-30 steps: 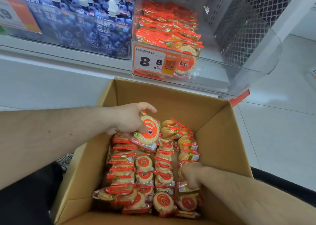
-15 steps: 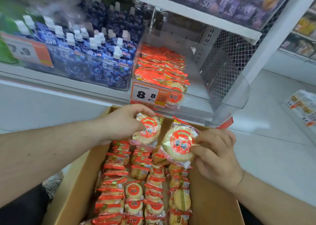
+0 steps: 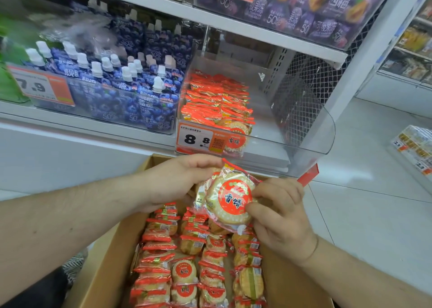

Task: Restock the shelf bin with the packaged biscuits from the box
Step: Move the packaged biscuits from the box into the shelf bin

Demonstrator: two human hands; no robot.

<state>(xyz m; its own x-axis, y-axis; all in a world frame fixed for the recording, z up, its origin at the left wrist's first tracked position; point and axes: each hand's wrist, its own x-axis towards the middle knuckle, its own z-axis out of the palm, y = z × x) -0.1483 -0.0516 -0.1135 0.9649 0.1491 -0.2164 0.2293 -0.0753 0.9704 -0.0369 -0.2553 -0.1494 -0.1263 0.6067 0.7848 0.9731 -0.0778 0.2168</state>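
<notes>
Gripping a round biscuit pack in clear wrapper with a red label (image 3: pixel 230 200), both hands, left hand (image 3: pixel 174 182) and right hand (image 3: pixel 279 216), hold it above the open brown cardboard box (image 3: pixel 105 268), below the clear plastic shelf bin (image 3: pixel 301 148).

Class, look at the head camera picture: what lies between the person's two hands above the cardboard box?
In the head view, a packaged biscuit with a red round label sits between the left hand and right hand; both pinch its edges.

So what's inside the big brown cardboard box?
The brown cardboard box holds rows of red-wrapped round biscuit packets. Both hands and the packet they hold cover its far end, and deeper layers are hidden.
</notes>
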